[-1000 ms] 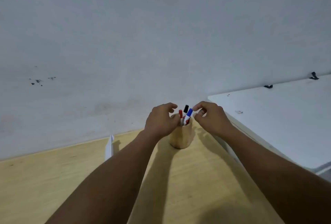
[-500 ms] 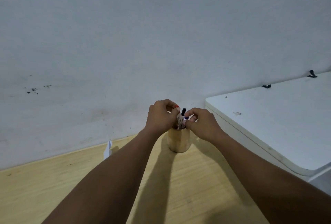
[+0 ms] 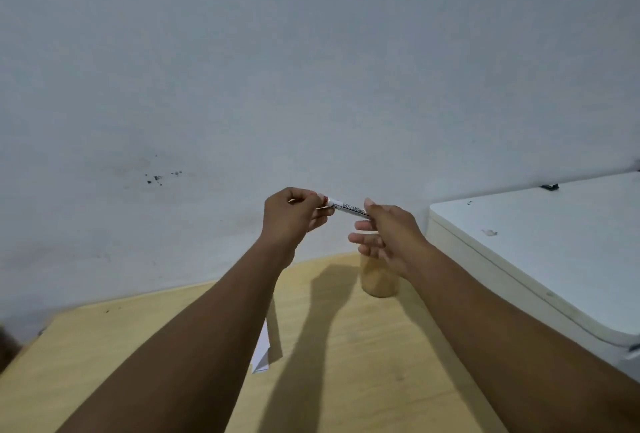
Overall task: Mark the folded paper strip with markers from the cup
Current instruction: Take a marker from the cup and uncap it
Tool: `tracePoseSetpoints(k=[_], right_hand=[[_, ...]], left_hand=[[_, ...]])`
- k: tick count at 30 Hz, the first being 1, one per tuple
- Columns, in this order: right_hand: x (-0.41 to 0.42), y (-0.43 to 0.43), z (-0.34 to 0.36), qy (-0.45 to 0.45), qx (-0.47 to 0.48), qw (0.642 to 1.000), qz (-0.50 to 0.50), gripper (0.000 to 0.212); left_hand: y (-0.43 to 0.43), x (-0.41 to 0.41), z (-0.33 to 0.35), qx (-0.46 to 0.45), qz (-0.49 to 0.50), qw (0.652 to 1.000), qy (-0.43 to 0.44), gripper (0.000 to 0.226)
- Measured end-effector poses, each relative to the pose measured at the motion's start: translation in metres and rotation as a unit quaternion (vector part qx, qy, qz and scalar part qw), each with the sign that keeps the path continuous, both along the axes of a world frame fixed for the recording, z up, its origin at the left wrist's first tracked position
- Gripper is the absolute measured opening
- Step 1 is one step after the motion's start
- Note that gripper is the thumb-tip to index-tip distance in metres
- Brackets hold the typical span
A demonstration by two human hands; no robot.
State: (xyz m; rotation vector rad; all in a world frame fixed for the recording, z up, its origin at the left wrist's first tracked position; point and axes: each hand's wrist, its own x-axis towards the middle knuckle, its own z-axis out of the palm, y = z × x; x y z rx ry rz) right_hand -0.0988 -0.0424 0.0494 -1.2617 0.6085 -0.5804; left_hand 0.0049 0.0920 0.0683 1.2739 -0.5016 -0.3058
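Note:
A white marker (image 3: 346, 207) with a red cap end is held level in the air between both hands. My left hand (image 3: 294, 216) pinches its red cap end. My right hand (image 3: 388, 235) grips the other end with thumb and forefinger, its remaining fingers spread. Below my right hand stands the wooden cup (image 3: 378, 280), its mouth hidden by that hand. The folded white paper strip (image 3: 262, 353) lies on the wooden table (image 3: 346, 363), partly covered by my left forearm.
A white lidded box (image 3: 540, 259) stands to the right of the table, close to the cup. A pale wall (image 3: 311, 69) rises right behind the table. The table's left corner shows at the lower left.
Both hands have risen from the cup with one marker drawn out and now hold it level above the cup. The camera view has shifted, showing more of the table and the paper strip.

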Motion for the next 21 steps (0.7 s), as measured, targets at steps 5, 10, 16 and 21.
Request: tracePoseSetpoints(k=[5,10,16,21], right_hand=[[0.011,0.024,-0.006,-0.077,0.012,0.991,-0.110,0.028],[0.016,0.043,-0.009,-0.097,0.071,0.988,-0.098,0.045],[0.011,0.055,-0.027,-0.007,0.032,0.995,0.097,0.017],[0.010,0.057,-0.031,0.023,0.004,0.990,0.138,0.026]], left_hand=[[0.043,0.000,-0.024,0.083,-0.051,0.995,-0.011,0.020],[0.068,-0.005,-0.044,0.125,-0.079,0.989,-0.015,0.017],[0.087,-0.006,-0.050,0.162,-0.069,0.984,-0.029,0.027],[0.093,-0.006,-0.057,0.164,-0.083,0.983,-0.017,0.029]])
